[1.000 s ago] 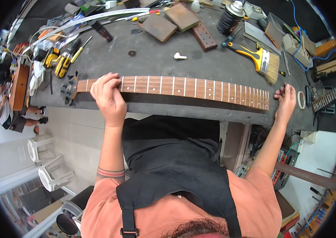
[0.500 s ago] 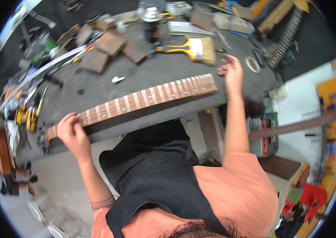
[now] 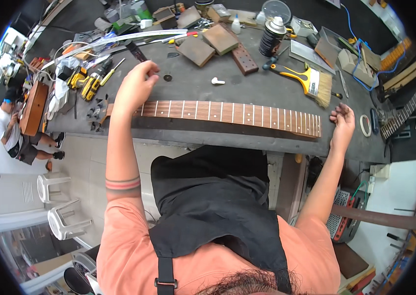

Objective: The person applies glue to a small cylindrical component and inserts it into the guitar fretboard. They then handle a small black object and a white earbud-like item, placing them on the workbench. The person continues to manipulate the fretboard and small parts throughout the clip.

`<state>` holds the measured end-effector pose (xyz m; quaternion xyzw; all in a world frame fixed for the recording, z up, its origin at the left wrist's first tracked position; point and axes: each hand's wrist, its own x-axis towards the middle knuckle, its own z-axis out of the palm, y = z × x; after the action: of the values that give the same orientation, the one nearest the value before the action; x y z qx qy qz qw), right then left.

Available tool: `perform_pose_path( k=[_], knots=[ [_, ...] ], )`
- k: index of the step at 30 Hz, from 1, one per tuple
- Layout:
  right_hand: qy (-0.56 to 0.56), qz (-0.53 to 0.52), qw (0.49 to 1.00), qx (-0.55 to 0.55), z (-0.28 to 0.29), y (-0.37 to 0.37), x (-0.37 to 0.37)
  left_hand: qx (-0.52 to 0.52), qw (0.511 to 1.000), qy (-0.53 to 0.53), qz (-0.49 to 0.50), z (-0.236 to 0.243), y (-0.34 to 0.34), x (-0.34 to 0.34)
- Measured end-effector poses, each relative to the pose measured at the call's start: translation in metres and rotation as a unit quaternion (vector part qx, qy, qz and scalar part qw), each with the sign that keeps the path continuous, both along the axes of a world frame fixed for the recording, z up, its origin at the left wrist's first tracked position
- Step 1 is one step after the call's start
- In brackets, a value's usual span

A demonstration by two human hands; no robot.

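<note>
A guitar neck (image 3: 223, 111) with a brown fretted fingerboard and small dot inlays lies along the near edge of the workbench, fingerboard up. Its headstock end, with dark tuning pegs (image 3: 99, 115), points left. My left hand (image 3: 139, 83) is raised over the bench beyond that end, fingers loosely bent and apart, with nothing visible in them; its forearm passes above the neck and hides part of it. Just off the neck's right end hovers my right hand (image 3: 343, 119), its fingers half curled and apart, apparently holding nothing.
Beyond the neck lie a white earbud (image 3: 218, 81), a wide paintbrush (image 3: 311, 84), sanding blocks (image 3: 220, 39) and a spray can (image 3: 272, 37). A yellow drill (image 3: 90, 87) sits left, a tape roll (image 3: 365, 125) right. Another person (image 3: 16, 130) holds a guitar (image 3: 34, 108) at far left.
My left hand has come off the headstock end of the neck and moved up over the bench. My right hand stays beside the other end. The view has shifted and turned.
</note>
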<state>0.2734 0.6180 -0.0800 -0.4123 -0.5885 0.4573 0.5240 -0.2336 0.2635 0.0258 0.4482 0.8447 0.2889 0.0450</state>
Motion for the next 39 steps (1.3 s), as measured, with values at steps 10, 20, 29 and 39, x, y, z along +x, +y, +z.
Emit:
perform_pose_path(
  k=[10, 20, 29, 39],
  knots=[
    [-0.018, -0.045, 0.999, -0.020, 0.031, -0.028, -0.012, -0.077, 0.984, 0.132, -0.090, 0.007, 0.043, 0.019],
    [-0.115, 0.054, 0.986, 0.109, 0.106, -0.261, 0.017, 0.034, 0.777, -0.347, -0.523, 0.018, 0.118, 0.294],
    [0.105, -0.274, 0.948, -0.121, 0.050, -0.410, 0.153, 0.032, 0.662, -0.169, -0.729, -0.002, 0.082, 0.426],
    [0.403, -0.536, 0.740, -0.060, -0.030, -0.550, 0.421, 0.169, 0.740, -0.011, -0.651, -0.066, 0.151, 0.382]
  ],
)
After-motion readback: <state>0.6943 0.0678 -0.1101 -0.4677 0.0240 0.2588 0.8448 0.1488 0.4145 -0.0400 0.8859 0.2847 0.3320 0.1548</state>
